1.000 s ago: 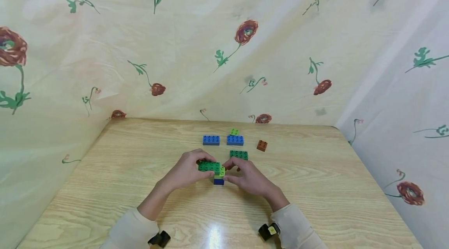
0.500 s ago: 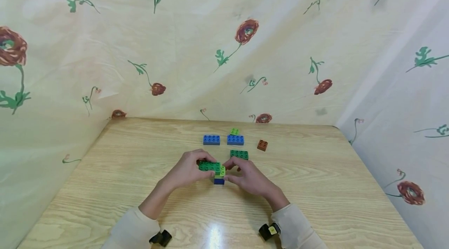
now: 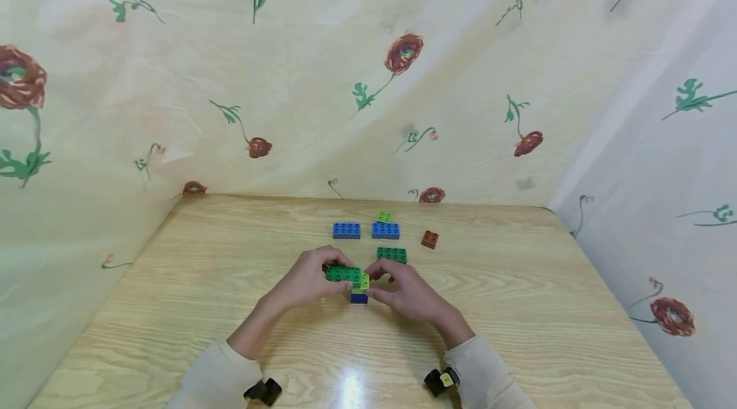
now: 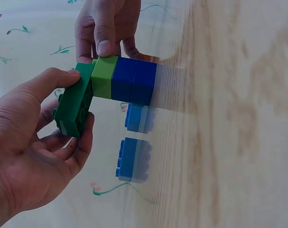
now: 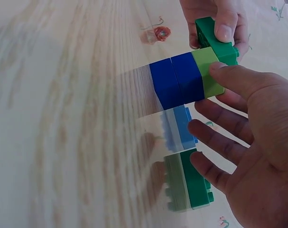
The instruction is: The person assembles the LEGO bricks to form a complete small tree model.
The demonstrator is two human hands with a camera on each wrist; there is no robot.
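A small tower stands on the table between both hands: two dark blue bricks (image 5: 187, 77) stacked one on the other, with a lime green brick (image 5: 208, 71) over them. Across the top lies a long green brick (image 4: 73, 102), most of its length jutting out to the left of the tower. My left hand (image 3: 311, 278) grips this overhanging part, thumb on the near side and fingers on the far side. From the right, my right hand (image 3: 409, 290) pinches the lime green brick between thumb and fingers, its other fingers spread beside the tower.
Behind the tower lie two blue bricks, the left one (image 3: 347, 230) and the right one (image 3: 386, 230). A small lime brick (image 3: 384, 217) sits behind the right one. Closer in is another green brick (image 3: 392, 254), near my right fingers. A brown brick (image 3: 430, 239) lies further right.
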